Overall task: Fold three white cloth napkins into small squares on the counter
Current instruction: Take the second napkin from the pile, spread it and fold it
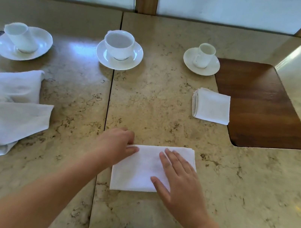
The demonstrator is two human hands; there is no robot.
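I am working the second napkin (136, 170), lying at six o'clock on the desk (233, 186): my right hand (180, 181) is pressing it flat, fingers straight, while my left hand (115, 143) is pinching its far-left corner. Next, I judge, comes folding that side over to make a square.

White napkins (137, 171), white cups (119, 44) and saucers, beige brown-veined marble counter (157, 105), dark brown wooden inlay (261, 105).

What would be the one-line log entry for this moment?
step: folding second napkin | left hand: pinches its left edge | right hand: flat on it | done: one square | waiting: loose cloth
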